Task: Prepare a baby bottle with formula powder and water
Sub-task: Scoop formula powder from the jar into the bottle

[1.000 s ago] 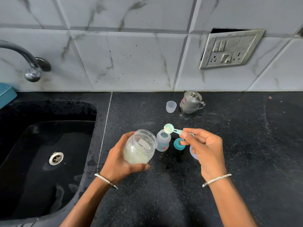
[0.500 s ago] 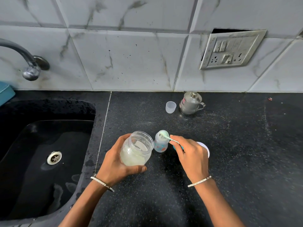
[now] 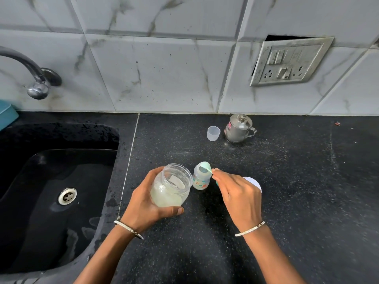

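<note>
**Scoop Over the Baby Bottle**

The left hand (image 3: 147,201) is holding a clear jar (image 3: 170,187). Its fingers are curling round the far side and its thumb is pressing the near side. The jar is tilting a little, its wide top is open, and pale powder (image 3: 164,198) is lying in the bottom.

The right hand (image 3: 240,193) is pinching the handle of a small green scoop (image 3: 205,166) with its fingertips. The other fingers are bending loosely. The round end of the scoop is sitting right over the open top of the baby bottle (image 3: 202,180).

The baby bottle is standing upright on the black tabletop (image 3: 287,201), between the two hands and just beside the jar. I cannot tell if they are touching. It has small colored pictures on its side.

A white lid (image 3: 255,183) is peeking out from behind the right hand. Farther back, near the wall, a little clear cup (image 3: 213,133) is standing beside a steel pot (image 3: 239,128) with a lid and handle.

A black sink (image 3: 51,232) is sitting on the left, with a tap (image 3: 34,78) hanging above it. A switch board (image 3: 291,62) is hanging crooked on the tiled wall. Each wrist is wearing a thin bangle (image 3: 250,228).
</note>
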Tool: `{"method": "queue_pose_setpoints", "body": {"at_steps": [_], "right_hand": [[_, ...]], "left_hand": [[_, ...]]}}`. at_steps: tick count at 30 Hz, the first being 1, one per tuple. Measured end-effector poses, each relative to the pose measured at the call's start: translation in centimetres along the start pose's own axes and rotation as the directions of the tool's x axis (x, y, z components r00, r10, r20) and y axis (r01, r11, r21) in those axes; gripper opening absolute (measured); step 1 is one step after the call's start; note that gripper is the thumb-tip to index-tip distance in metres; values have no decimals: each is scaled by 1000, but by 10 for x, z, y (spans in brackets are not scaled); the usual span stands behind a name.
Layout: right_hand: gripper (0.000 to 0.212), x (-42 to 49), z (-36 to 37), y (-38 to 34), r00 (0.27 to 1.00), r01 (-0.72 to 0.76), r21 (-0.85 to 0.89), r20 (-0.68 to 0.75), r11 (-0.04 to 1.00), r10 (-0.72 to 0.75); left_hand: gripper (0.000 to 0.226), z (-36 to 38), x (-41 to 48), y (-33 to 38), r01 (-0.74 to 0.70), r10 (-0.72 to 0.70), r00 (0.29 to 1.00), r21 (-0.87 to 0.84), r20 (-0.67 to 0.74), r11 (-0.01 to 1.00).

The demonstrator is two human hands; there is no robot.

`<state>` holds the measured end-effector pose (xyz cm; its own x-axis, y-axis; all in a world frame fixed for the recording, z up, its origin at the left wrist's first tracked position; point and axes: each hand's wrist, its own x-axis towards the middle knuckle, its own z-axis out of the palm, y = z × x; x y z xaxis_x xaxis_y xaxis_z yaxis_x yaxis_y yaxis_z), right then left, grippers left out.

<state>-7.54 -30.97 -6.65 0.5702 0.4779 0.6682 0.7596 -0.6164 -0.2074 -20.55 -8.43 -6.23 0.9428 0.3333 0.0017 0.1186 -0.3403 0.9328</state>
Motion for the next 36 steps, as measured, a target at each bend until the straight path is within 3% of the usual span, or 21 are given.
{"method": "queue_pose_setpoints", "body": {"at_steps": [11, 15, 16, 19, 21, 23, 26, 29, 31, 34, 36], "right_hand": [[16, 1, 1, -2, 995, -87, 31, 52, 996, 85], [10, 10, -10, -10, 957, -290, 156, 66, 944, 283], [6, 12, -13, -11, 923, -385, 261, 97, 885, 373], [4, 16, -21, -9, 768, -606, 578, 248, 546, 590], [13, 17, -30, -3, 707, -639, 679, 335, 360, 623], [21, 17, -37, 9, 668, -662, 701, 393, 263, 632], [34, 8, -37, 40, 629, -737, 567, 374, 368, 682], [35, -6, -33, 71, 632, -770, 175, 342, 614, 695], [42, -12, -31, 85, 619, -697, -83, 432, 712, 656], [74, -10, -27, 89, 469, -602, -273, 639, 750, 609], [95, -9, -21, 88, 407, -550, -346, 684, 760, 606]], "left_hand": [[102, 0, 0, 0, -1, 1, 1000, -9, 2, 1000], [102, -1, -1, 1, 1, -1, 1000, -19, 5, 1000], [102, -1, 0, 2, 1, -1, 1000, -22, 5, 1000], [103, 0, 0, 2, 3, -3, 1000, -24, 9, 1000], [103, 0, 0, 2, 8, -7, 1000, -29, 14, 1000], [102, 0, 0, 1, 11, -10, 1000, -34, 21, 999], [102, 2, 1, 1, 11, -10, 1000, -33, 28, 999], [102, 3, 1, 1, 15, -14, 999, -33, 29, 999], [102, 4, 2, 1, 15, -14, 999, -27, 34, 1000], [102, 3, 2, 2, 16, -15, 999, -20, 45, 1000], [102, 3, 3, 3, 13, -13, 999, -8, 44, 1000]]}}
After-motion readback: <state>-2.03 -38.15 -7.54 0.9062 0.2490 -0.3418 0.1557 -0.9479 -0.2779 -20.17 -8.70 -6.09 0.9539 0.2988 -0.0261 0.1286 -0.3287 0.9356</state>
